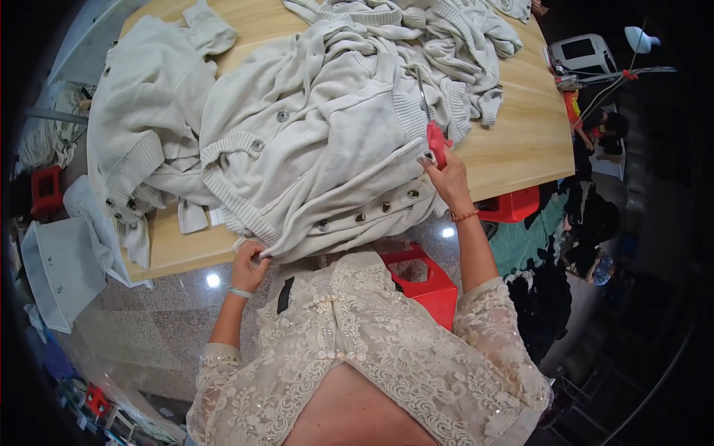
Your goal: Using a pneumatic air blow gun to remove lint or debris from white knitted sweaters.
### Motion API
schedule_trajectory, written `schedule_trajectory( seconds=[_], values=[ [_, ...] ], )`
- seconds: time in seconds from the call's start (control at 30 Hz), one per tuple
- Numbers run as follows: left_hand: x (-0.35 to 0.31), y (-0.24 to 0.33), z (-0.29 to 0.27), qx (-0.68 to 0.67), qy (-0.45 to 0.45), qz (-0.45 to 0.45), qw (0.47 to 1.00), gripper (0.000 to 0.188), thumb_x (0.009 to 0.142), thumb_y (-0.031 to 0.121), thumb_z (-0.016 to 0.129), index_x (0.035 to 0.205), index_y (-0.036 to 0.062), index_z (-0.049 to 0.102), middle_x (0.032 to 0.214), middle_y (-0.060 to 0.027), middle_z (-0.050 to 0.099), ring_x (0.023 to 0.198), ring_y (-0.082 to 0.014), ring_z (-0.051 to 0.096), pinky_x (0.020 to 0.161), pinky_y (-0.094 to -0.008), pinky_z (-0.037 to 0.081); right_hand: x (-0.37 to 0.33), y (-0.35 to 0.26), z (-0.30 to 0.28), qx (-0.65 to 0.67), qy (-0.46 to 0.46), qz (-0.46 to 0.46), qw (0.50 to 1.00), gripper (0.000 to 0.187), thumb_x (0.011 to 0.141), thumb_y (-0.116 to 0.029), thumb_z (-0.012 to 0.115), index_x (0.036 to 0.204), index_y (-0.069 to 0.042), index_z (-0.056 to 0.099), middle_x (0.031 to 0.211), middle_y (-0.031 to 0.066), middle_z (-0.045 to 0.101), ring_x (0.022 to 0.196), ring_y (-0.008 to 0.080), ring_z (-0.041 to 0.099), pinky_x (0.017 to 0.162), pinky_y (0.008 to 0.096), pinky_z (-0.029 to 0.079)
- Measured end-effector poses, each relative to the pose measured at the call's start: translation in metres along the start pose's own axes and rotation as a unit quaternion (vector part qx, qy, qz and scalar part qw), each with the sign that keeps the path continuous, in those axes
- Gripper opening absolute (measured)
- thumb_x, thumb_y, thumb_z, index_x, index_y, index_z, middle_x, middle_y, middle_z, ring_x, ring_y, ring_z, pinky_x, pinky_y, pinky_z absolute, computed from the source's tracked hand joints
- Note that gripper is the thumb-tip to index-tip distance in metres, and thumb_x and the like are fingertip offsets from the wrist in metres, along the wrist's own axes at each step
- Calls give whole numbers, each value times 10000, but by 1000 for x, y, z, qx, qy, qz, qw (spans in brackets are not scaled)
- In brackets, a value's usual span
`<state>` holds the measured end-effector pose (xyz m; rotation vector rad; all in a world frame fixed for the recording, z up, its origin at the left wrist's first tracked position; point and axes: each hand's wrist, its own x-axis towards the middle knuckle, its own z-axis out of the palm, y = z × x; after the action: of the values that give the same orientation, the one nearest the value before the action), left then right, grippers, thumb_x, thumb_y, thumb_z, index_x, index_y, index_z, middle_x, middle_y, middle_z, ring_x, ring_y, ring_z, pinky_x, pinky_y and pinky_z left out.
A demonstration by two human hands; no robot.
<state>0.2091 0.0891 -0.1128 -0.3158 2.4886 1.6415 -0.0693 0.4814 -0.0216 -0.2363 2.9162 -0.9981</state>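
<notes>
A cream knit cardigan [349,141] with ribbed edges and dark round buttons lies spread on the wooden table, its near edge hanging over toward me. My left hand [251,266] pinches the ribbed corner of it at the table's front edge. On the right, my right hand [448,178] is closed around red-handled scissors [437,140]. Their metal blades point away from me and lie over the ribbed hem. Whether the blades are apart I cannot tell.
More cream knits [152,97] lie at the left, and others are heaped [461,37] at the far right of the table [532,141]. Red stools [428,286] stand below its front edge. Dark and green cloth [535,230] is piled to the right. A white bin [59,260] stands at left.
</notes>
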Motion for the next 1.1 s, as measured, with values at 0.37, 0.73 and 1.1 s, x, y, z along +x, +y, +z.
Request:
schedule_trajectory(
  seconds=[0.37, 0.73, 1.1],
  values=[
    [31, 27, -27, -448, 132, -103, 878, 198, 943, 101, 562, 1124, 24, 534, 1036, -39, 627, 934, -114, 594, 873, -256, 455, 24, 51, -11, 119, -126, -2, 985, 266, 770, -117, 716, 1007, -25, 636, 716, 73, 585, 631, 182, 536, 614, 322, 448],
    [57, 10, -22, -440, 195, -120, 868, 228, 956, 126, 578, 1150, 8, 560, 1112, -53, 637, 1010, -119, 596, 921, -275, 462, 148, 22, -30, 56, -93, 13, 994, 297, 797, -227, 742, 890, 36, 641, 648, 42, 574, 610, 122, 511, 594, 294, 426],
    [41, 21, -20, -523, 209, -118, 818, 222, 967, 105, 548, 1171, 16, 540, 1145, -63, 614, 1065, -141, 582, 958, -302, 458, 146, 29, -25, 2, -111, 24, 994, 316, 792, -254, 724, 857, 40, 630, 658, 136, 595, 611, 223, 552, 632, 353, 456]
  ],
)
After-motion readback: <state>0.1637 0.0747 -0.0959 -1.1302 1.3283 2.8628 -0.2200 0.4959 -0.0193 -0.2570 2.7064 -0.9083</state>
